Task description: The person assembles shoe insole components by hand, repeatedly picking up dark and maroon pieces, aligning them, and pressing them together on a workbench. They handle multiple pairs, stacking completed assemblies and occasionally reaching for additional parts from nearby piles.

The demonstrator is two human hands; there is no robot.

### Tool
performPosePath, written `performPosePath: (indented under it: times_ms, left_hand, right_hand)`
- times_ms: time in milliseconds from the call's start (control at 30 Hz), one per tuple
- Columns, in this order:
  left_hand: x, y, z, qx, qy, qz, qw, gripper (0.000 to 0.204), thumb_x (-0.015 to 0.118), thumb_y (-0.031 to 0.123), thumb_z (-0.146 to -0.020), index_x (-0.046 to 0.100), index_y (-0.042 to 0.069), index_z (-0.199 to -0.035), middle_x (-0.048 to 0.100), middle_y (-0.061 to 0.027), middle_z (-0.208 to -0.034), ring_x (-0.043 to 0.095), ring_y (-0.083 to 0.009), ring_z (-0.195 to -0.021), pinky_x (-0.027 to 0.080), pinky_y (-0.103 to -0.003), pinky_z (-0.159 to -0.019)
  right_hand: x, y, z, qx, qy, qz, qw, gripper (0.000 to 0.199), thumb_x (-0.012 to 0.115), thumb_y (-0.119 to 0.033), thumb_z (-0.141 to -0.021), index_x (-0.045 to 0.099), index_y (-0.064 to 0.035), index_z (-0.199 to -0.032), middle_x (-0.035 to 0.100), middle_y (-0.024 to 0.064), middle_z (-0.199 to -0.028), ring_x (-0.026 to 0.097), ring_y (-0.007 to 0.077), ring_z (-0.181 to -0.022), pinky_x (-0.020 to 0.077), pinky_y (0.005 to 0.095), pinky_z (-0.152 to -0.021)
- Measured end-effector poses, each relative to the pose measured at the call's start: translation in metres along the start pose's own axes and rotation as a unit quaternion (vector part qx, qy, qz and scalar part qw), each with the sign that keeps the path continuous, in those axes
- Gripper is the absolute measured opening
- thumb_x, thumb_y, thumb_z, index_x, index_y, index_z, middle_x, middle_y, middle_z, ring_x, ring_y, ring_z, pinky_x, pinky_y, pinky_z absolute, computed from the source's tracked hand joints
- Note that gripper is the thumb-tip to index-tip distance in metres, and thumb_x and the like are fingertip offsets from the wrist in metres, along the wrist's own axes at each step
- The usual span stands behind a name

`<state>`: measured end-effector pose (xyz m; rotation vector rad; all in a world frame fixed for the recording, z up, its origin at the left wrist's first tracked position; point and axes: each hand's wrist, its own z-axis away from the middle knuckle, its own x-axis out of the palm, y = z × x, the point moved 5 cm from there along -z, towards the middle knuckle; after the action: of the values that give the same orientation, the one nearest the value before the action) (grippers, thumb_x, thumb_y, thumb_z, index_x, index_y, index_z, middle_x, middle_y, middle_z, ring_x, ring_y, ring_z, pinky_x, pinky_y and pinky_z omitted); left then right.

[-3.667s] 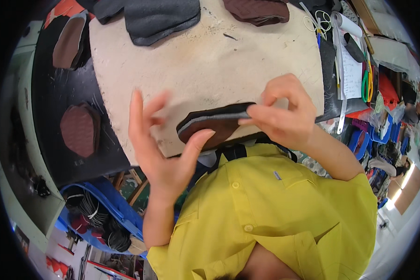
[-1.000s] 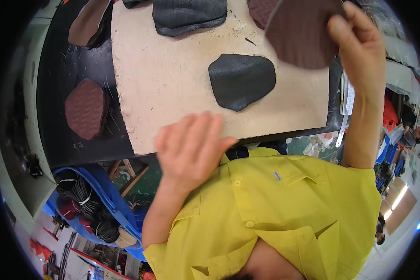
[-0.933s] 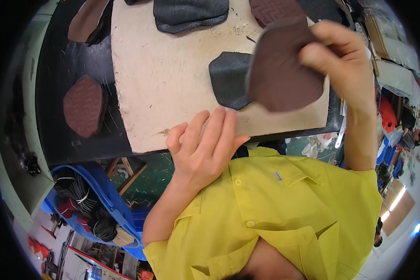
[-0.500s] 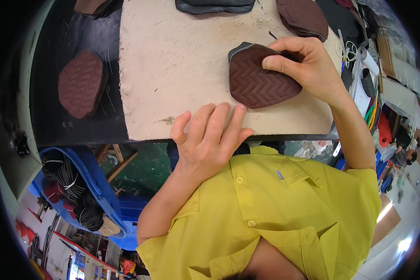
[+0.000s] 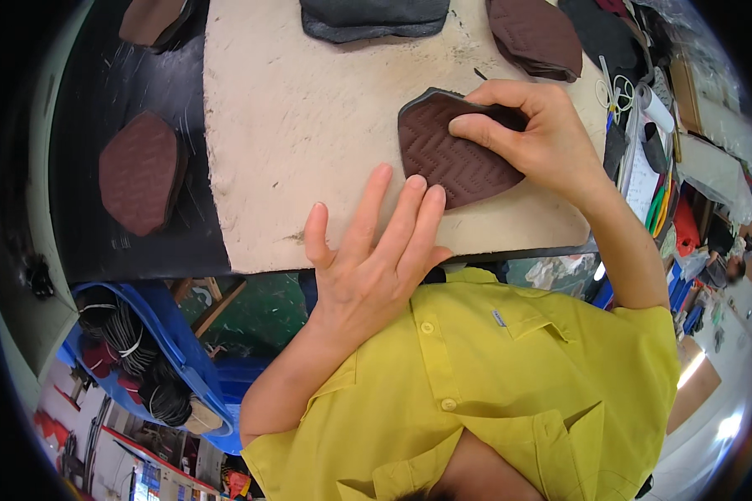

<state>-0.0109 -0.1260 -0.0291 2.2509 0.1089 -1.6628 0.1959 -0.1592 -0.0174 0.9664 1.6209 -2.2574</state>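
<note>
A dark brown quilted piece (image 5: 447,154) with zigzag stitching and a dark grey backing lies at the right of the pale board (image 5: 301,125). My right hand (image 5: 535,138) pinches its upper right edge, thumb on the quilted face and the other fingers largely hidden behind. My left hand (image 5: 376,242) is open, palm down and fingers spread, at the board's near edge. Two of its fingertips reach the piece's lower left edge; the others rest on or over the board.
Similar brown pieces are stacked at the left (image 5: 142,174) and upper right (image 5: 536,37). A black piece (image 5: 374,17) lies at the far edge, a brown one (image 5: 154,21) far left. Below stands a blue bin (image 5: 180,359) holding black cord bundles. Scissors (image 5: 618,92) lie right.
My left hand has stretched its fingers forward onto the lower edge of the quilted piece. My right hand keeps its pinch, and the piece has shifted slightly left. The view has shifted a little.
</note>
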Motion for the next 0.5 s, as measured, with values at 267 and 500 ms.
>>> performPosePath:
  times_ms: [267, 500]
  left_hand:
    - [-0.002, 0.004, -0.056, 0.004, 0.009, 0.212, 0.977, 0.037, 0.068, 0.019, -0.088, 0.062, -0.006, -0.115, 0.057, -0.0194, -0.127, 0.054, -0.0335, -0.123, 0.043, -0.043, -0.101]
    - [0.005, 0.008, -0.063, 0.007, -0.071, 0.121, 0.990, 0.067, 0.070, 0.029, -0.084, 0.049, -0.011, -0.133, 0.044, -0.0238, -0.143, 0.048, -0.0361, -0.124, 0.041, -0.041, -0.101]
  right_hand:
    - [0.002, -0.007, -0.002, -0.028, 0.033, 0.038, 0.998, 0.022, 0.073, -0.017, -0.080, 0.071, 0.0012, -0.092, 0.066, 0.0195, -0.071, 0.065, 0.0344, -0.063, 0.0502, 0.0387, -0.059]
    - [-0.008, -0.014, 0.059, -0.267, 0.234, 0.185, 0.916, 0.008, 0.073, -0.008, -0.082, 0.070, -0.0031, -0.087, 0.069, 0.0085, -0.078, 0.064, 0.0237, -0.060, 0.0514, 0.0289, -0.052]
